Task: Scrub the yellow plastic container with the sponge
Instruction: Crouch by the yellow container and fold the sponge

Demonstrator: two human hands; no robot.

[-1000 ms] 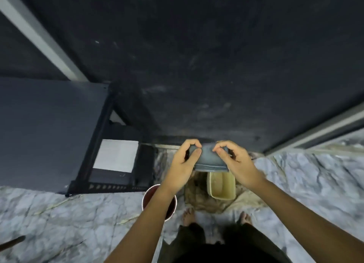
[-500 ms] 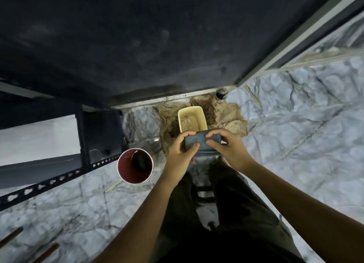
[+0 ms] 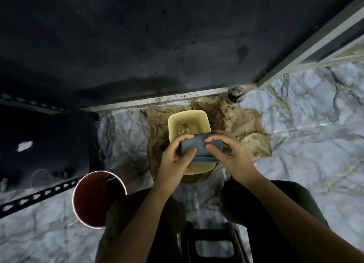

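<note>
A yellow plastic container [image 3: 189, 121] sits on the floor on a dirty brown rag, with a clump of dirt inside it. I hold a grey-blue sponge [image 3: 199, 146] just above the container's near half. My left hand [image 3: 177, 156] grips the sponge's left end, thumb on its front and fingers behind. My right hand [image 3: 228, 152] grips its right end the same way. The container's near part is hidden behind the sponge and my hands.
A red bucket [image 3: 94, 199] stands on the marble floor at the left of my knee. The brown rag [image 3: 250, 133] spreads around the container, next to a floor drain [image 3: 235, 93]. A dark wall rises behind, a perforated metal rack [image 3: 39, 195] stands at the left, and a stool [image 3: 212, 245] is under me.
The view has tipped down and come closer to the floor. Both hands have carried the sponge down until it is just over the container.
</note>
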